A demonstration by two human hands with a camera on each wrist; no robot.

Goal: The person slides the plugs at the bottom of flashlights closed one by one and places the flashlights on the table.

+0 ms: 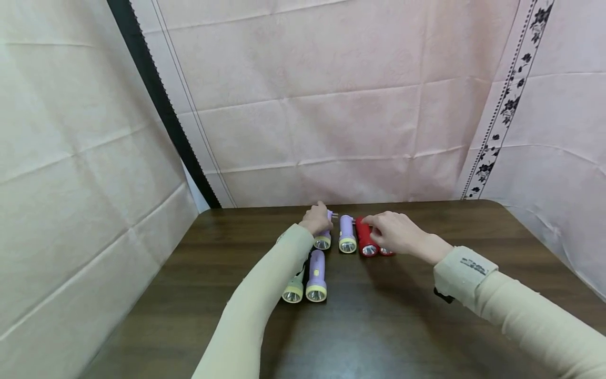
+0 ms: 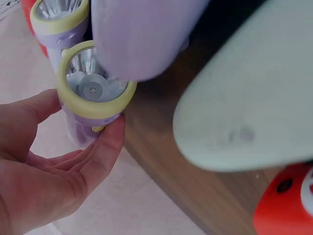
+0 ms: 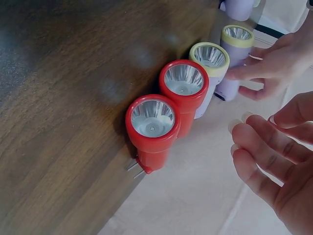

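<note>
At the table's back, my left hand (image 1: 317, 220) pinches a purple flashlight (image 1: 323, 240) with a yellow rim, thumb and fingers on opposite sides of its head (image 2: 94, 111). Just right of it lies another purple flashlight (image 1: 346, 227). Beside that are two red flashlights, one (image 3: 183, 98) next to the purple one and the other (image 3: 152, 142) at the row's end, showing two metal plug prongs. My right hand (image 1: 395, 231) hovers by the red flashlights, fingers loosely bent and holding nothing. In the right wrist view, that hand (image 3: 274, 156) is apart from them.
Nearer the front lie a purple flashlight (image 1: 316, 268) and a pale green flashlight (image 1: 293, 289), the latter partly behind my left sleeve. A red object (image 2: 281, 205) shows at the left wrist view's corner. Cloth (image 1: 331, 105) hangs behind the brown table (image 1: 369, 326).
</note>
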